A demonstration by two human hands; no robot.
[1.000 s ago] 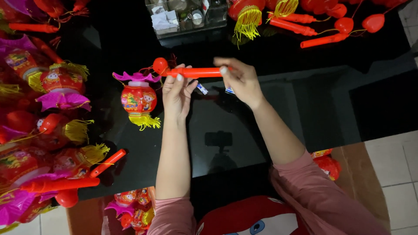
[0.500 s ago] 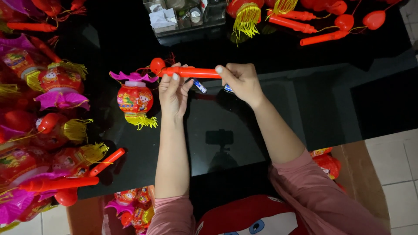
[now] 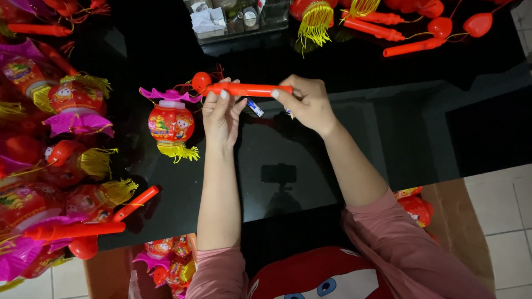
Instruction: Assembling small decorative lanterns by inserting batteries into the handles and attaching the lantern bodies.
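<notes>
On my far left, many finished lanterns (image 3: 72,105) are lying in a pile on the black table (image 3: 354,138), with pink frills and yellow tassels, and some spare red sticks (image 3: 75,230) are lying among them. Compared with a second ago, almost nothing is changing: the small red lantern (image 3: 170,123) hanging from my stick is sitting a little lower and more to the left in the view, so I think I am only swinging it slightly while I am working at the handle.

My left hand (image 3: 220,113) is holding the orange-red stick (image 3: 246,89) near its ball end (image 3: 200,81), fingers curled narrow around it, thumb below. The stick is lying level above the table, between my two hands. The lantern is dangling on a thin string just left of my left hand, apart from the pile.

My right hand (image 3: 307,105) is pinching the other end of the stick with the fingertips closed on it. Two small blue-and-white batteries (image 3: 255,107) are lying on the table just under the stick.

At the far edge a clear tray (image 3: 235,33) is standing, holding small white and round items that I cannot identify. To its right, more sticks and red balls (image 3: 443,26) are lying loose.
</notes>
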